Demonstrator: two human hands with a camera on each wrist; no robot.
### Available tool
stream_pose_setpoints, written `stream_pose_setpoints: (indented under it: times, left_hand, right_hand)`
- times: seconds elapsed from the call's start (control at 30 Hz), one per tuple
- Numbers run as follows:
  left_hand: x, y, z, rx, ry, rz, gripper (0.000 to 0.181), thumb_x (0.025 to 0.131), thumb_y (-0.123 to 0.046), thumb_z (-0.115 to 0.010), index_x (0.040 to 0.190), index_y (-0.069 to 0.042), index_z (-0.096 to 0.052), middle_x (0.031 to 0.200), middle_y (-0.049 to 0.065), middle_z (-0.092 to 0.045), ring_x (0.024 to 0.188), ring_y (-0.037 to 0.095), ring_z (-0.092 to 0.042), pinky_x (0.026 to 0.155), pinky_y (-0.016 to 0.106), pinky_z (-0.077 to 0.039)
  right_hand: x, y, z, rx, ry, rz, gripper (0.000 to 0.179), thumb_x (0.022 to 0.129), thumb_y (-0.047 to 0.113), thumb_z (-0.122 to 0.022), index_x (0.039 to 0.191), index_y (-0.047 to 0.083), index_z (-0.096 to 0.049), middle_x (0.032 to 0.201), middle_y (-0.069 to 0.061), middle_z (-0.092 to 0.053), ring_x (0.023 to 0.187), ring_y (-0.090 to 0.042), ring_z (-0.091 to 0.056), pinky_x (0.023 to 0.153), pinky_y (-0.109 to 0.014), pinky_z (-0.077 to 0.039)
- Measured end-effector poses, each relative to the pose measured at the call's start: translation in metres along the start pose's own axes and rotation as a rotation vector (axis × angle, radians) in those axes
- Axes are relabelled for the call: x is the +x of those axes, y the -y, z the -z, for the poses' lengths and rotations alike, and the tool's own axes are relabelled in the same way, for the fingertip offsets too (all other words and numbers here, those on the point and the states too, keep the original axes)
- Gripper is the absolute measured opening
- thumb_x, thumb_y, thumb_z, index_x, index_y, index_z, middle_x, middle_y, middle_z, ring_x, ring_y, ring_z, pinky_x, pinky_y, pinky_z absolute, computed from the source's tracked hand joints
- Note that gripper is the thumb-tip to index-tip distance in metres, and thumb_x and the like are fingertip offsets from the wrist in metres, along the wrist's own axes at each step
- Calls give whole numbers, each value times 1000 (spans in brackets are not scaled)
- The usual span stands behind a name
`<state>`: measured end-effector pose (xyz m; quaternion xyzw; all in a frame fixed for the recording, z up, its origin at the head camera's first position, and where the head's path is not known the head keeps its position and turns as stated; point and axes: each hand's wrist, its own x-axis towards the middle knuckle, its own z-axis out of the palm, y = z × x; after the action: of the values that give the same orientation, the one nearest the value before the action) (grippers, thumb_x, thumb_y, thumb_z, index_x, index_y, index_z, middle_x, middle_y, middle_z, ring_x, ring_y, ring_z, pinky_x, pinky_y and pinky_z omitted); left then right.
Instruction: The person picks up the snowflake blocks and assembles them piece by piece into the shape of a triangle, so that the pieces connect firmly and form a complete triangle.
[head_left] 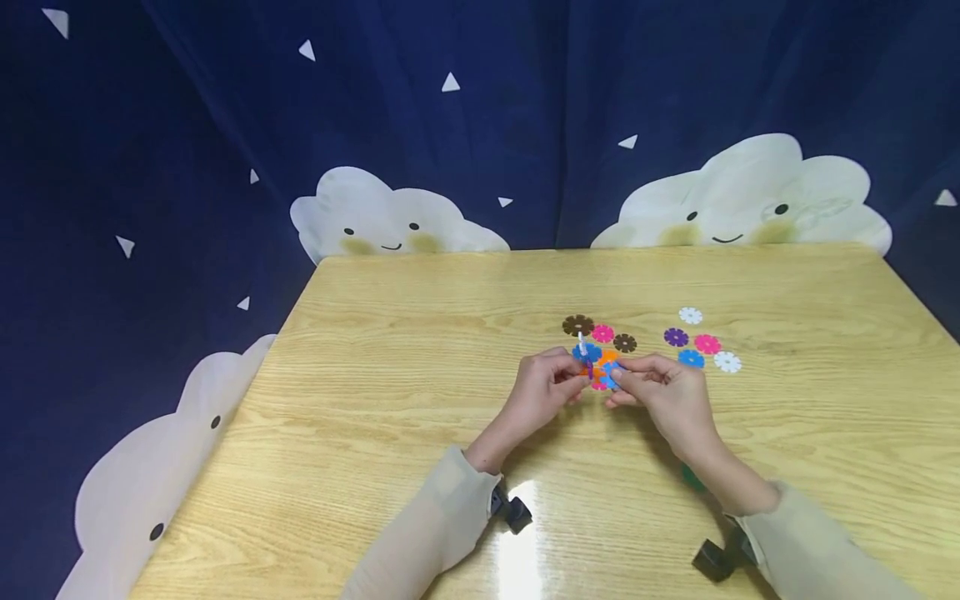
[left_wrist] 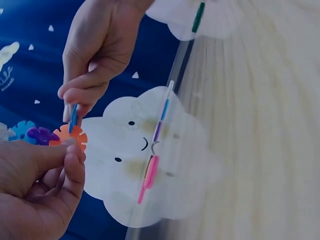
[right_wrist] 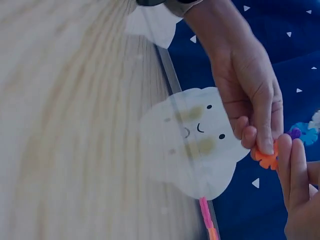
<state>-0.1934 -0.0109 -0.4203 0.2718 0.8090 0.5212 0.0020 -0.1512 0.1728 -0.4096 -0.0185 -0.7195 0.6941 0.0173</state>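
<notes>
Several notched plastic discs are joined in a short chain: white (left_wrist: 4, 132), blue (left_wrist: 22, 131), purple (left_wrist: 42, 135) and orange (left_wrist: 70, 136). My left hand (head_left: 543, 383) pinches the orange disc at the end of this chain. Between the thumb and fingers of my right hand (head_left: 675, 404) is a separate light-blue disc (head_left: 610, 377). Seen edge-on in the left wrist view, that blue disc (left_wrist: 73, 119) meets the orange one at its upper edge. Whether their slots are engaged cannot be told. In the right wrist view, my right fingers hide most of the contact.
Loose discs lie on the wooden table beyond the hands, among them brown (head_left: 577, 326) and pink (head_left: 602, 333). Another group to the right includes purple (head_left: 676, 337) and white (head_left: 727, 362). A green disc (head_left: 693, 477) is partly hidden by my right forearm. A dark-blue curtain borders the table.
</notes>
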Motion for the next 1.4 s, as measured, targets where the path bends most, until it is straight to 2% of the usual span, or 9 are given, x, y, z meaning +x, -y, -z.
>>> stream_pose_setpoints:
  times: [0.2, 0.3, 0.4, 0.53, 0.7, 0.93, 1.1, 1.23, 1.4]
  left_hand:
    - [0, 1, 1, -11, 17, 43, 8, 88, -1, -69, 90, 5, -72, 86, 16, -67, 60, 3, -58, 55, 11, -51]
    - [2, 2, 1, -36, 36, 68, 9, 88, -3, -69, 92, 4, -72, 88, 16, -67, 61, 6, -61, 57, 16, -55]
    - [3, 3, 2, -78, 39, 89, 10, 88, -3, -69, 94, 5, -71, 91, 17, -66, 62, 7, -61, 60, 26, -59]
    - [4, 2, 4, -118, 42, 112, 12, 87, -2, -69, 96, 6, -71, 94, 19, -65, 64, 5, -61, 63, 28, -60]
    - [4, 2, 5, -115, 72, 154, 21, 86, -10, -74, 102, 3, -70, 95, 13, -65, 72, 1, -57, 66, 13, -54]
    - [2, 3, 2, -227, 86, 225, 30, 84, -23, -78, 110, -10, -71, 103, 7, -67, 73, 7, -52, 63, 15, -45]
    - [1, 3, 0, -272, 72, 245, 30, 84, -21, -78, 111, -11, -71, 108, 4, -68, 80, 3, -58, 70, 14, -51]
    - [2, 4, 1, -289, 71, 245, 30, 83, -22, -79, 110, -10, -72, 107, 6, -72, 81, 3, -61, 71, 15, -53]
    - [3, 6, 5, -320, 81, 262, 29, 84, -19, -77, 110, -8, -72, 106, 9, -72, 79, 3, -61, 70, 15, -54]
  right_hand:
    - [1, -2, 3, -47, 43, -16, 44, 91, 20, -70, 116, -14, -58, 76, 3, -74, 67, -15, -75, 75, -21, -60]
    - [3, -2, 9, -44, 74, -5, 45, 93, 23, -68, 118, -12, -56, 77, 0, -75, 67, -15, -74, 67, -25, -61]
    - [5, -1, 15, -59, 88, -6, 33, 95, 27, -64, 109, -3, -61, 72, 1, -73, 58, -11, -69, 51, -24, -57]
    - [6, 1, 18, -110, 131, -76, 26, 97, 33, -60, 87, 10, -64, 61, 7, -61, 46, -5, -52, 37, -20, -37]
    - [5, 1, 15, -115, 147, -120, 24, 97, 29, -61, 78, 16, -64, 58, 10, -55, 46, -3, -43, 37, -20, -31]
    - [4, 3, 8, -80, 152, -133, 21, 98, 25, -59, 83, 14, -67, 59, 9, -56, 47, -3, -44, 40, -17, -32]
    - [4, 2, 8, -93, 170, -124, 25, 99, 30, -58, 89, 9, -66, 61, 10, -57, 49, -2, -46, 41, -16, -35]
    - [6, -2, 20, -226, 107, -60, 41, 99, 40, -56, 100, -1, -64, 66, 6, -62, 53, -5, -53, 43, -20, -41]
    - [17, -12, 52, -619, -17, 137, 36, 99, 33, -58, 107, -1, -64, 82, -10, -68, 62, -2, -56, 48, -22, -47]
